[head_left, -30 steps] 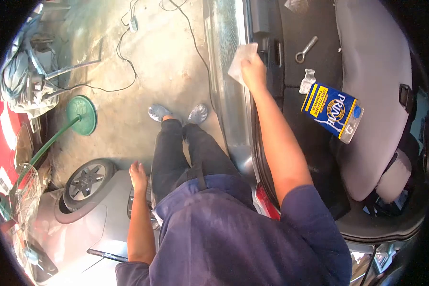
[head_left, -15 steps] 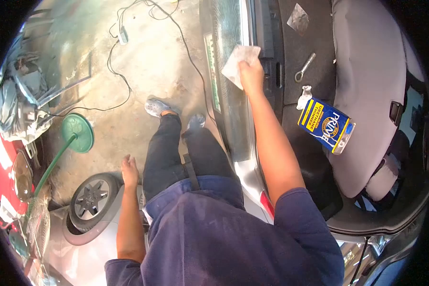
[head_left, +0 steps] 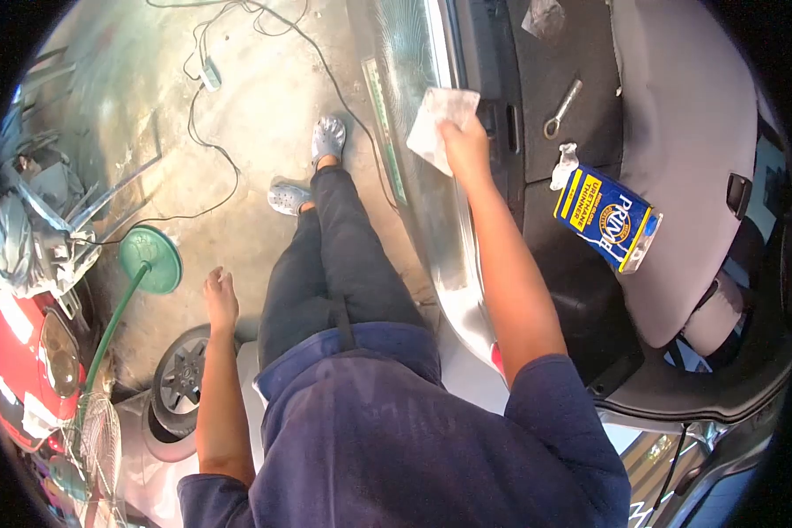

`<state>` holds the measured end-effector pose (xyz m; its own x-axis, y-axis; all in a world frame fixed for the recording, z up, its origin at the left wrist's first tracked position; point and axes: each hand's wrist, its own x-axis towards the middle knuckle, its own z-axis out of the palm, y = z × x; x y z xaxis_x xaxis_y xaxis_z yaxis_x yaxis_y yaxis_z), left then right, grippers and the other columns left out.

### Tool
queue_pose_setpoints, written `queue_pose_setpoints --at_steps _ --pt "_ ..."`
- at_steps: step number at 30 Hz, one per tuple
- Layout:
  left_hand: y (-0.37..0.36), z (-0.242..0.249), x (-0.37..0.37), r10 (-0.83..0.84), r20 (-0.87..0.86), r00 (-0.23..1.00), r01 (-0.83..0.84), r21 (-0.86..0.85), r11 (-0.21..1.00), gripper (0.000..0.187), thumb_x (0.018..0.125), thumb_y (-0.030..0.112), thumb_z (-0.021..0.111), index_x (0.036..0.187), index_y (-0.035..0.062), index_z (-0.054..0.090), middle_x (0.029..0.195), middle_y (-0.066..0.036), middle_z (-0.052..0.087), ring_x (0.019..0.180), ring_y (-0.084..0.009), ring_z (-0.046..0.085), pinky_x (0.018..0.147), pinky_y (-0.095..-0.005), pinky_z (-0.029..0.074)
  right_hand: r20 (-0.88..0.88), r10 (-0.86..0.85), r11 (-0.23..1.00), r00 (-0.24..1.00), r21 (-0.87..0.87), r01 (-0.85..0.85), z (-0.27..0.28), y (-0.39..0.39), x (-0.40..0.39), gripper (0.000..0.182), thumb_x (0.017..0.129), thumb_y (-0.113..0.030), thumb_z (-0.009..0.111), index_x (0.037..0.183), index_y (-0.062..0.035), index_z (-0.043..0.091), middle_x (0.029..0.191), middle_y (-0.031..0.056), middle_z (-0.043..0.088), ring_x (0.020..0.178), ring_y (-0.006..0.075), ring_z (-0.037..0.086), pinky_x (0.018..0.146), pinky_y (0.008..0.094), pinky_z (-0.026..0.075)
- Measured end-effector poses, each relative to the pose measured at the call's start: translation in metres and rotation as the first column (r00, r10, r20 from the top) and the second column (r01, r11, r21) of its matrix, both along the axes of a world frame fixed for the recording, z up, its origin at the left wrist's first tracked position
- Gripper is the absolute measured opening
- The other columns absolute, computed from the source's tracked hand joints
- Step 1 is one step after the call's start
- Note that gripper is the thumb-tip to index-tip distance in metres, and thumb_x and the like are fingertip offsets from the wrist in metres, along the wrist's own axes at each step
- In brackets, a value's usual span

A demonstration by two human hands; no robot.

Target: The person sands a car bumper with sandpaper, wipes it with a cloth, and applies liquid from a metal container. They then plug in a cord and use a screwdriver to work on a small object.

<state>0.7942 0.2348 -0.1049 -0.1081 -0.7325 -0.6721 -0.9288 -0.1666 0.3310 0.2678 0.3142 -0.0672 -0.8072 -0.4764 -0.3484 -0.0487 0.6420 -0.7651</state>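
My right hand (head_left: 466,151) grips a thin, pale folded sheet (head_left: 433,126) between thumb and fingers. It hovers close over the edge of the car's rear bumper (head_left: 416,75), beside the black sill of the open boot. My left hand (head_left: 221,297) hangs on the other side of my body, above the concrete floor, fingers loosely bent and apart with nothing in them. Inside the boot, to the right of my right hand, a blue and yellow urethane thinner tin (head_left: 603,220) lies beside a metal ring-ended bolt (head_left: 561,110).
A clear crumpled plastic piece (head_left: 565,165) sits by the tin. Grey seatbacks (head_left: 678,150) border the boot floor. Black cable (head_left: 224,150) with a power strip (head_left: 209,77) trails over the concrete. Left are a green round stand base (head_left: 150,258), another car's wheel (head_left: 181,378) and a red car (head_left: 31,352).
My feet have shifted with a step, and the view has moved slightly. My left hand has swung left. The right hand keeps the pale sheet at about the same spot near the bumper.
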Motion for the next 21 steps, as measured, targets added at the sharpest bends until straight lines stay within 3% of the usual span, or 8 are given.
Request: queue_pose_setpoints --at_steps 3,6,10,13,17,21 --pt "0.001 0.005 -0.004 -0.042 0.021 0.999 0.042 0.002 0.999 0.041 0.099 0.028 0.052 0.128 -0.0011 0.057 0.127 -0.025 0.059 0.118 -0.0349 0.058 0.1 -0.0416 0.045 0.014 -0.012 1.0 1.0 0.024 0.012 0.006 -0.005 0.001 0.037 0.085 -0.018 0.064 0.117 -0.0002 0.066 0.111 0.0198 0.071 0.107 0.0316 0.068 0.093 0.0377 0.05" --pt "0.0 0.004 -0.008 -0.062 0.031 0.998 0.061 0.036 0.997 0.042 0.1 0.029 0.051 0.128 -0.0004 0.057 0.127 -0.024 0.059 0.118 -0.0349 0.058 0.1 -0.0413 0.045 0.061 -0.032 0.999 0.998 -0.019 0.033 -0.001 -0.029 -0.004 0.034 0.085 -0.011 0.064 0.117 0.0027 0.065 0.108 0.0126 0.072 0.1 0.0217 0.068 0.088 0.0326 0.051" --pt "-0.002 0.005 -0.013 0.016 -0.034 0.999 -0.015 0.031 0.999 0.038 0.097 0.025 0.054 0.127 0.0011 0.058 0.125 -0.025 0.059 0.116 -0.0379 0.057 0.099 -0.0438 0.045 0.027 -0.058 0.998 0.998 -0.011 0.058 0.008 -0.007 0.004 0.032 0.086 -0.011 0.064 0.115 0.0027 0.065 0.106 0.0122 0.072 0.097 0.0195 0.068 0.086 0.0314 0.051" --pt "-0.003 0.009 -0.013 -0.023 -0.017 1.0 0.024 0.022 0.999 0.038 0.097 0.025 0.053 0.127 0.0014 0.058 0.126 -0.026 0.058 0.117 -0.0384 0.056 0.1 -0.0441 0.044 0.217 -0.154 0.972 0.964 -0.14 0.187 0.005 -0.005 0.009 0.034 0.085 -0.014 0.066 0.115 0.0006 0.066 0.11 0.0144 0.072 0.103 0.0235 0.068 0.088 0.0339 0.051" --pt "-0.004 0.006 -0.015 -0.013 -0.03 0.999 0.014 0.047 0.999 0.037 0.097 0.025 0.053 0.126 0.0015 0.058 0.125 -0.026 0.058 0.118 -0.039 0.055 0.1 -0.044 0.043 0.127 -0.086 0.992 0.988 -0.08 0.097 0.004 -0.041 0.005 0.034 0.086 -0.013 0.066 0.116 0.0016 0.065 0.108 0.0129 0.073 0.101 0.0219 0.068 0.087 0.0328 0.051" --pt "-0.006 0.001 -0.011 -0.003 -0.037 0.999 0.006 0.072 0.997 0.037 0.098 0.025 0.053 0.126 0.0016 0.058 0.125 -0.026 0.058 0.119 -0.0391 0.055 0.1 -0.0436 0.043 0.129 -0.121 0.984 0.984 -0.116 0.136 0.001 -0.042 0.002 0.035 0.085 -0.014 0.066 0.116 0.0023 0.065 0.106 0.0155 0.073 0.101 0.0234 0.068 0.088 0.0339 0.051"
